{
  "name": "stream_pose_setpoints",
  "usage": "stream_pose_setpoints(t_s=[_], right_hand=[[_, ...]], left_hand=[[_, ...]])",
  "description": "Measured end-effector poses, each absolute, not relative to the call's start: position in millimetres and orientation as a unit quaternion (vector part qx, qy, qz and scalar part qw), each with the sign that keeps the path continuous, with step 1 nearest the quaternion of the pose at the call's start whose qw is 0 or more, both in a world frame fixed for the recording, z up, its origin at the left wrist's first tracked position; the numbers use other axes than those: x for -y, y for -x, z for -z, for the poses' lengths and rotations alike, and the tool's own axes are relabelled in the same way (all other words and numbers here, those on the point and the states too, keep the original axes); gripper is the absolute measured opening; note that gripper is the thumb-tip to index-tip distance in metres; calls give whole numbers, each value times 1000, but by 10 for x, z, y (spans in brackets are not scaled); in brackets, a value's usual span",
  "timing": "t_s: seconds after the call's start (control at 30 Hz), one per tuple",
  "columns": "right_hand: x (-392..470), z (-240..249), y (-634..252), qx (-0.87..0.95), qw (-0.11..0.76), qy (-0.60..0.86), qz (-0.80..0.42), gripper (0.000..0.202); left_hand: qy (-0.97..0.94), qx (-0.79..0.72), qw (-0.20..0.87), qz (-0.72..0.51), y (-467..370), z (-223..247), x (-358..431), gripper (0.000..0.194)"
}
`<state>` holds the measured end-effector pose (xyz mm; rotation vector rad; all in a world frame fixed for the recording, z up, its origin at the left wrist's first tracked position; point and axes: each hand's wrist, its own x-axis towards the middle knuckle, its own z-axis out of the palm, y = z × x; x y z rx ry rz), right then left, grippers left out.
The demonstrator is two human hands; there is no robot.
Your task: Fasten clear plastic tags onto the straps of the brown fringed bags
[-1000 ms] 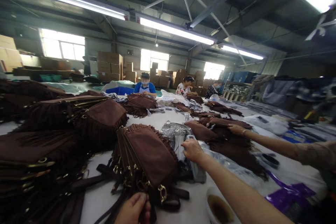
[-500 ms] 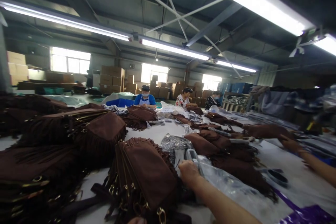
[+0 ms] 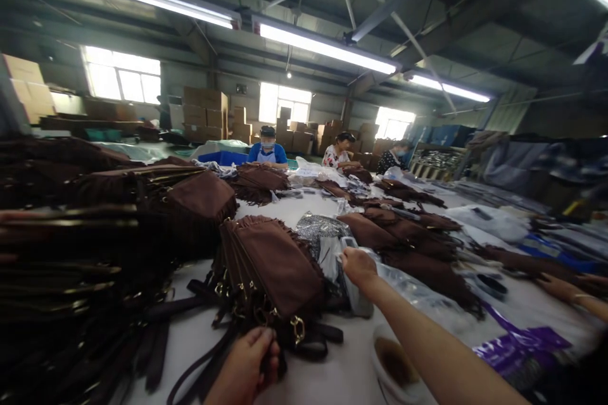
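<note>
My left hand [image 3: 254, 354] is closed just below the front stack of brown fringed bags [image 3: 280, 262], its fingers beside a dark strap; what they pinch is hidden. Gold clips and rings hang along that stack's lower edge. To the right of the stack, my right hand [image 3: 360, 267] is closed, with its fingertips at a grey object [image 3: 355, 294] and clear plastic. I cannot make out what it holds. A silvery patterned plastic bag [image 3: 316, 228] lies just beyond it. Under my right forearm stands a white cup [image 3: 377, 361] with brown liquid.
More brown bags [image 3: 202, 196] are heaped at the left, where another person's hand [image 3: 9, 221] shows at the edge. At right are a purple packet [image 3: 520, 351], a dark ring-shaped roll [image 3: 491, 286] and a co-worker's hand [image 3: 558, 288]. Several people sit across the white table [image 3: 266, 209].
My left hand has come up into view from the bottom edge. My right hand stays by the grey object. The view has tilted down, showing the cup; a hand now appears at the left edge.
</note>
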<state>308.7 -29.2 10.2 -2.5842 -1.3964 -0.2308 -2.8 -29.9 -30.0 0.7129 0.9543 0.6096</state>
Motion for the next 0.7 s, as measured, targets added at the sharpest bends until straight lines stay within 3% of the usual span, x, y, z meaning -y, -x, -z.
stream_pose_setpoints(t_s=[0.27, 0.47, 0.53, 0.7], right_hand=[[413, -210, -3117, 459, 213, 860, 61, 24], [890, -133, -2414, 541, 347, 762, 75, 21], [1115, -57, -2062, 612, 346, 707, 76, 21], [1511, 208, -1445, 772, 239, 582, 88, 27]], left_hand=[[-343, -394, 813, -256, 23, 313, 258, 42], [-347, -345, 843, -223, 13, 249, 231, 50], [-356, -325, 850, -213, 4, 231, 235, 50], [-379, -307, 849, -205, -49, 247, 256, 51]])
